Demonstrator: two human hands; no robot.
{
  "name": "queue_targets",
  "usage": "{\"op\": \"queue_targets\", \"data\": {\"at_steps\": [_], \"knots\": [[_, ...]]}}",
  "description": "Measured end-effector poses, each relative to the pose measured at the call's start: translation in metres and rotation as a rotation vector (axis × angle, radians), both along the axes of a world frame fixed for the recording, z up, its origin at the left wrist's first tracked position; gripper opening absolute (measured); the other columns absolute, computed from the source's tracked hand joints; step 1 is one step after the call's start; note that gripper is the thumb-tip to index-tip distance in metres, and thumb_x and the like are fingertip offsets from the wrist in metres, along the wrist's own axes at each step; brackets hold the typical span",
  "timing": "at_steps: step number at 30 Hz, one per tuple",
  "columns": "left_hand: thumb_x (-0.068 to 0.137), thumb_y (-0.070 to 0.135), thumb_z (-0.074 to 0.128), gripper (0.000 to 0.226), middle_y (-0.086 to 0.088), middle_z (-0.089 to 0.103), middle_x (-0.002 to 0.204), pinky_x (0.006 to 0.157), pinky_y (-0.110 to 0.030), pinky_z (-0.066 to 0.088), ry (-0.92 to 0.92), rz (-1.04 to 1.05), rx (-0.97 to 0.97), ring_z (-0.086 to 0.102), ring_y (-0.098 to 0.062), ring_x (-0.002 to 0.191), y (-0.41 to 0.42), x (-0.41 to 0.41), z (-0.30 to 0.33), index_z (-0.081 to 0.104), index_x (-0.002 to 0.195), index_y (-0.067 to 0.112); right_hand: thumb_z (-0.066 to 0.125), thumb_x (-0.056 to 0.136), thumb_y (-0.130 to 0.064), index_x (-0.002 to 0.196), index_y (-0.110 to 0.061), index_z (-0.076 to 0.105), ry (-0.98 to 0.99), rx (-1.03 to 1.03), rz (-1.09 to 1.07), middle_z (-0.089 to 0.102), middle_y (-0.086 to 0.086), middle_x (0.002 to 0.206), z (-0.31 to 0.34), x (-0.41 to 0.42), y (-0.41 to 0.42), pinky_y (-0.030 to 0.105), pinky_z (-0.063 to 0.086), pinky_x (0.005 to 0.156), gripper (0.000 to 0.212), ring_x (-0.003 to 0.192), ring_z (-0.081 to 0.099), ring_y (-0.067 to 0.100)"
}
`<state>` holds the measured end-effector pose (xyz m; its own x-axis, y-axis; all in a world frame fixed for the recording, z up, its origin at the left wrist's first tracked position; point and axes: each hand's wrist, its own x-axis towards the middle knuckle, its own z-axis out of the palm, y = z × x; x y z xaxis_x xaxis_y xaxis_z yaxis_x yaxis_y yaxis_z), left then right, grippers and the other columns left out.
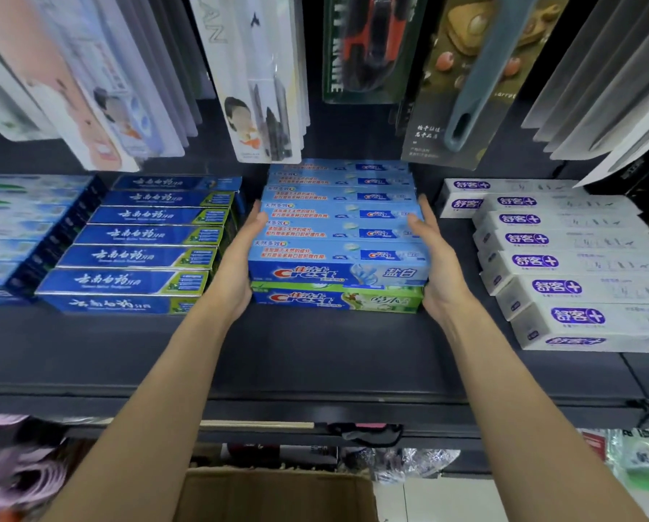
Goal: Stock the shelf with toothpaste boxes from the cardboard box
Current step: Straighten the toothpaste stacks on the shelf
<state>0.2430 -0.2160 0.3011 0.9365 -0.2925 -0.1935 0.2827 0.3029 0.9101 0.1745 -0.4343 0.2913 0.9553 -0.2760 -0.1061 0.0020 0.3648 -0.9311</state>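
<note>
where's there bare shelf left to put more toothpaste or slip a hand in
Free: the bare shelf strip in front of all stacks. Narrow gaps flank the Crest stack, now filled by the left hand and right hand. Crowded: dark blue boxes left, white boxes right.

Body in view: two forearms plus hands, nothing else of the person. Left hand and right hand both bare: no gloves, rings, watch or wristbands visible. Forearms bare from the wrists back to the bottom edge of the frame; no sleeve cuff shows anywhere along them. No tattoos, plasters or markings to make out. Relative to the cardboard box: left forearm leaves frame just left of it, right forearm well to its right. Fingernails too small and blurred to describe.
</note>
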Motion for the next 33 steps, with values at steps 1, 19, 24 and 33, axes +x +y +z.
{"op": "queue_targets", "data": {"at_steps": [1, 19, 24, 33], "knots": [[0.094, 0.035, 0.045, 0.045, -0.001, 0.067, 0.114, 0.076, -0.032, 0.059, 0.006, 0.011, -0.001, 0.07, -0.014, 0.09, 0.0, 0.0, -0.001, 0.043, 0.138, 0.024, 0.053, 0.091, -0.028, 0.146, -0.034, 0.024, -0.005, 0.017, 0.002, 0.061, -0.006, 0.126, -0.001, 0.001, 0.0, 0.033, 0.055, 0.084, 0.063, 0.111, 0.063, 0.017], [0.097, 0.043, 0.039, 0.031, 0.0, 0.075, 0.087, 0.075, -0.033, 0.058, 0.075, -0.044, -0.006, 0.072, -0.017, 0.081, -0.005, 0.018, 0.012, 0.063, 0.098, 0.023, 0.06, 0.075, -0.07, 0.143, -0.031, 0.038, 0.088, -0.067, -0.083, 0.045, -0.007, 0.146, -0.011, 0.01, -0.018, 0.046, 0.034, 0.111, 0.081, 0.132, 0.045, 0.014], [0.097, 0.042, 0.04, 0.031, 0.0, 0.075, 0.083, 0.074, -0.033, 0.056, 0.072, -0.062, -0.004, 0.071, -0.017, 0.078, -0.008, 0.019, 0.01, 0.062, 0.097, 0.021, 0.047, 0.092, -0.051, 0.138, -0.02, 0.045, 0.102, 0.002, 0.103, 0.061, 0.011, 0.129, 0.005, 0.038, -0.023, 0.047, 0.051, 0.093, 0.056, 0.113, 0.062, 0.029], [0.098, 0.048, 0.035, 0.033, 0.004, 0.075, 0.087, 0.076, -0.033, 0.056, 0.01, -0.088, 0.093, 0.071, -0.015, 0.083, -0.01, 0.014, 0.016, 0.061, 0.099, 0.027, 0.039, 0.094, -0.055, 0.126, -0.016, 0.058, 0.15, 0.035, 0.083, 0.066, 0.01, 0.121, 0.021, 0.029, -0.014, 0.044, 0.051, 0.091, 0.053, 0.111, 0.063, 0.029]]}}
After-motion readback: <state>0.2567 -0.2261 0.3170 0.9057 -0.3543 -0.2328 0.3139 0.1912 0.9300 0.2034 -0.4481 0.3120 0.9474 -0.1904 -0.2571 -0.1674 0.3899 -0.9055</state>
